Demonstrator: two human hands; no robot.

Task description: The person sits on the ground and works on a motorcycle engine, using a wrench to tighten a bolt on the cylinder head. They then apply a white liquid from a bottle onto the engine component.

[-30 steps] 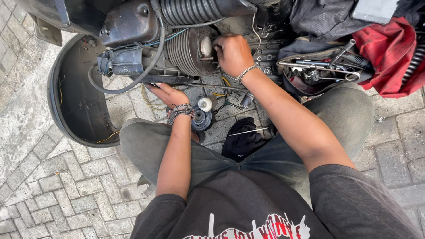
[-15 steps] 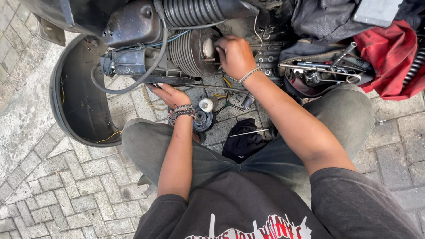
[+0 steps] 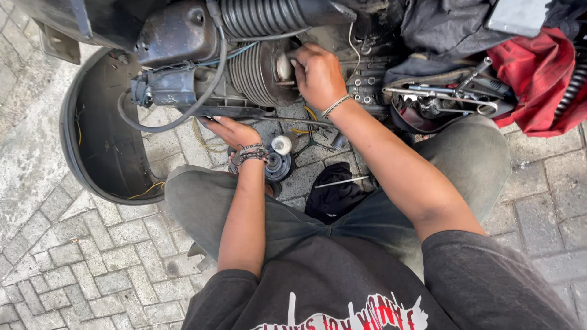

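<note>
While left hand (image 3: pixel 229 130) props engine underside, right hand (image 3: pixel 318 76) grips finned cylinder (image 3: pixel 260 73).

I see the finned engine cylinder (image 3: pixel 260 73), dull grey metal with close ribs, lying on its side under the black ribbed hose, its round end facing right. My right hand (image 3: pixel 318 74) is pressed against that end, fingers curled on the pale central part. My left hand (image 3: pixel 231 130) reaches palm-up beneath the engine, touching the dark bar along its underside.
</note>
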